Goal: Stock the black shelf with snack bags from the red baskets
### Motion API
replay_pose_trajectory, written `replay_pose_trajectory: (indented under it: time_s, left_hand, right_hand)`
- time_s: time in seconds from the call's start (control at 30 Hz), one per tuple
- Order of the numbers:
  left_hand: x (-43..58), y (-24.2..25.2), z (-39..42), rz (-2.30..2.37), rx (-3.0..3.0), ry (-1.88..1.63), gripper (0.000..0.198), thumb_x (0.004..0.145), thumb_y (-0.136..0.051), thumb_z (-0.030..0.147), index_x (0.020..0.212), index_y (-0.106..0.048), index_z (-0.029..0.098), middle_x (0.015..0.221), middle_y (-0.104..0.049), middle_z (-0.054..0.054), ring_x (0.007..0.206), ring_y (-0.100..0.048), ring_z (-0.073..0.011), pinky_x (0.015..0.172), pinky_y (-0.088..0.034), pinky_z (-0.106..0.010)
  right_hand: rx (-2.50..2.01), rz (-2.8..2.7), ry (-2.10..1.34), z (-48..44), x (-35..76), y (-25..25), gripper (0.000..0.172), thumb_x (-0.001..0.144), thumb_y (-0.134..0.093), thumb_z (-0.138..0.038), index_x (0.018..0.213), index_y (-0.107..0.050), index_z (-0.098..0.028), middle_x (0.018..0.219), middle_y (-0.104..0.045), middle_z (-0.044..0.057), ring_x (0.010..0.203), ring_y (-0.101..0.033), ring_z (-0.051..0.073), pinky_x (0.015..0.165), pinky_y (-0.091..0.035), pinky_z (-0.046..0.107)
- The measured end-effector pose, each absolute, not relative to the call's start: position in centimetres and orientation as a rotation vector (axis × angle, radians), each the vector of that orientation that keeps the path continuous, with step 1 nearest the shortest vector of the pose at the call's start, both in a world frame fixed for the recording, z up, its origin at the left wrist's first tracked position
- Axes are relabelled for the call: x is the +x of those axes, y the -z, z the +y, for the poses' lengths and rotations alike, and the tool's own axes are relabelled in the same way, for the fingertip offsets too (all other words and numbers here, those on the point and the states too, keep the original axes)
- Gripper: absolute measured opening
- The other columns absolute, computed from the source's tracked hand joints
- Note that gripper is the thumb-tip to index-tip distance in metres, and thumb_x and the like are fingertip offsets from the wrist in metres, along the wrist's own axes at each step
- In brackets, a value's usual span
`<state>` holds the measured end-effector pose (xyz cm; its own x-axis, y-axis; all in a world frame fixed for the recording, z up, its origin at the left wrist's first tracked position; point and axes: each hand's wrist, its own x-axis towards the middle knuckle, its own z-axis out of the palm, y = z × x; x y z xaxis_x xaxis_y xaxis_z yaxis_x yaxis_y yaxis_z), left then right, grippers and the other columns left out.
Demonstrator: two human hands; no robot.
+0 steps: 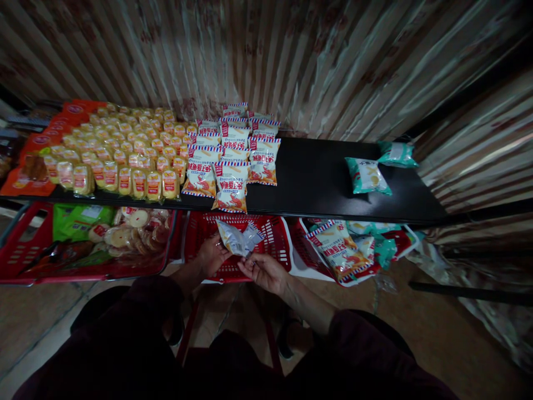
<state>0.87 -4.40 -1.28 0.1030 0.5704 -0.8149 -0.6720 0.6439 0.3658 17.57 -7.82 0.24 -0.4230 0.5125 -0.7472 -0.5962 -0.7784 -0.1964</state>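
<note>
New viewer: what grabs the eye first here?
Probably the dense rows of yellow packs at the left of the black shelf, then the stripe-edged bags mid-shelf. Nearer, a silvery bag sits between left hand and right hand, over a red basket.

snack bag (pixel 199 171) reads "鱿鱼爱上虾" in red.

held packet (pixel 233 239): glossy film | shelf (pixel 310 180): smooth, glossy | basket (pixel 283 244): plastic | curtain (pixel 266 55): cloth
</note>
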Motion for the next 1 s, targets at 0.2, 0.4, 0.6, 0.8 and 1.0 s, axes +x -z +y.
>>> replay_pose_trajectory:
  time_s: [0.2, 0.4, 0.6, 0.8, 1.0]
  left_hand:
    - [0.9, 1.0, -4.7, 1.039, -0.152, -0.911, 0.017, 0.084, -0.045, 0.02, 0.086, -0.061, 0.013, 0.074, -0.066, -0.009, 0.079, -0.066, -0.0228, 0.081, -0.052, -0.04]
    - [1.2, 0.3, -4.8, 0.885, -0.08, -0.932, 0.02, 0.082, -0.046, 0.019, 0.085, -0.064, 0.011, 0.083, -0.069, -0.011, 0.086, -0.066, -0.0246, 0.083, -0.051, -0.039]
    - [1.2, 0.2, -4.6, 0.854, -0.071, -1.004, 0.022, 0.079, -0.047, 0.018, 0.09, -0.065, 0.011, 0.084, -0.071, -0.011, 0.086, -0.066, -0.0258, 0.083, -0.051, -0.04]
    - [1.1, 0.4, -4.7, 0.87, -0.133, -1.003, 0.023, 0.082, -0.044, 0.02, 0.089, -0.064, 0.011, 0.082, -0.071, -0.011, 0.082, -0.067, -0.0253, 0.08, -0.052, -0.04]
    - [1.1, 0.2, -4.7, 0.953, -0.148, -0.968, 0.028, 0.086, -0.04, 0.021, 0.094, -0.064, 0.009, 0.078, -0.071, -0.011, 0.078, -0.067, -0.0242, 0.078, -0.053, -0.038]
  right_hand:
    - [-1.072, 0.458, -2.292, -8.6, 17.1, -1.0, 0.015, 0.076, -0.044, 0.001, 0.081, -0.052, -0.011, 0.059, -0.057, -0.001, 0.038, -0.049, 0.002, 0.063, -0.059, 0.021]
    - [-1.118, 0.495, -2.329, -8.6, 16.6, -1.7, 0.014, 0.078, -0.04, -0.001, 0.08, -0.05, -0.011, 0.056, -0.055, -0.002, 0.034, -0.043, 0.001, 0.057, -0.057, 0.018]
    - [-1.33, 0.218, -2.269, -8.6, 16.2, -1.1, 0.016, 0.083, -0.042, -0.001, 0.077, -0.053, -0.011, 0.052, -0.057, -0.002, 0.037, -0.048, 0.002, 0.059, -0.056, 0.017]
    - [-1.443, -0.022, -2.327, -8.7, 16.2, -0.6, 0.017, 0.085, -0.049, -0.007, 0.07, -0.053, -0.012, 0.051, -0.057, -0.002, 0.042, -0.053, 0.004, 0.055, -0.054, 0.017]
    - [-1.587, -0.441, -2.261, -8.9, 16.6, -0.8, 0.023, 0.081, -0.063, -0.022, 0.102, -0.055, -0.016, 0.066, -0.067, -0.001, 0.049, -0.061, 0.01, 0.046, -0.052, 0.021]
